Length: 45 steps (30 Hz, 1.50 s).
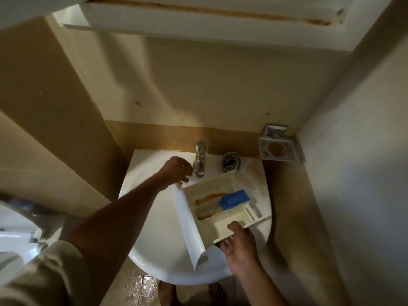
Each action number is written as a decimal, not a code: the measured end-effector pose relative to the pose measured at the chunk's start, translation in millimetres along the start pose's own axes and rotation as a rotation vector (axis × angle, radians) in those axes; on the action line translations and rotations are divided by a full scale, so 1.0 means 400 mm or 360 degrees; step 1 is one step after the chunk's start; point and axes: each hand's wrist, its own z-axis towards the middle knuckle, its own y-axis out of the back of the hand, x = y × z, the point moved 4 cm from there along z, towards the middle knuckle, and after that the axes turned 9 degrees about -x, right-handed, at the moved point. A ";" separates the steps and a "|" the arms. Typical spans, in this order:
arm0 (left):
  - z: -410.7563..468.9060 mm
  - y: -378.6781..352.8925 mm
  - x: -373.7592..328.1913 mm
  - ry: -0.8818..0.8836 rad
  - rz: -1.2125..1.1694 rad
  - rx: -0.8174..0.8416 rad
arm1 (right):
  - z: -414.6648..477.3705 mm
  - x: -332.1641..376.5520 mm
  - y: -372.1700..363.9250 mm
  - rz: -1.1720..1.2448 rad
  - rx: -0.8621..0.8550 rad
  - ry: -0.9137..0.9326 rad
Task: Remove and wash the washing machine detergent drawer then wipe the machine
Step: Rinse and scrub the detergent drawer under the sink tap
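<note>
right hand (239, 250) fingers (223, 245) pinch the detergent drawer (210, 187) over the sink (154, 239); left hand (176, 171) at tap (200, 160) (grip unclear)

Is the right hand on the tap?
No, the right hand grips the drawer at its near edge; the left hand is the one by the tap.

I stand at a white wash basin (154, 250) set in a corner of beige walls (198, 85), scuffed and dimly lit. A brown band (154, 135) runs along the wall just behind the basin. At its back edge sits a chrome tap (200, 160), with a round drain strainer (230, 161) lying beside it. Right of the basin hangs a metal soap dish (279, 149). High above is a white cabinet (198, 18) with a rust-coloured streak. Below the basin the tiled floor (141, 288) is wet.
</note>
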 end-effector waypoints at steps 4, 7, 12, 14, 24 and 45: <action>-0.012 0.018 -0.070 -0.0450 0.0250 -0.0407 | -0.013 -0.019 -0.031 0.0136 -0.0087 0.0093; -0.025 0.017 -0.124 -0.0929 0.0492 -0.0294 | -0.018 -0.029 -0.036 0.0139 -0.0135 0.0168; -0.004 -0.026 -0.169 -0.1298 0.1617 0.0045 | -0.024 -0.050 -0.037 0.0163 -0.0224 0.0168; 0.024 -0.016 -0.163 -0.1266 0.1721 0.0036 | -0.026 -0.053 -0.037 0.0153 -0.0227 0.0152; 0.056 -0.066 -0.200 -0.1197 0.1597 -0.0232 | 0.003 -0.031 -0.070 0.0255 -0.0149 0.0145; 0.050 -0.081 -0.216 -0.0886 0.1252 -0.0467 | -0.036 -0.097 -0.057 0.0147 -0.0032 0.0069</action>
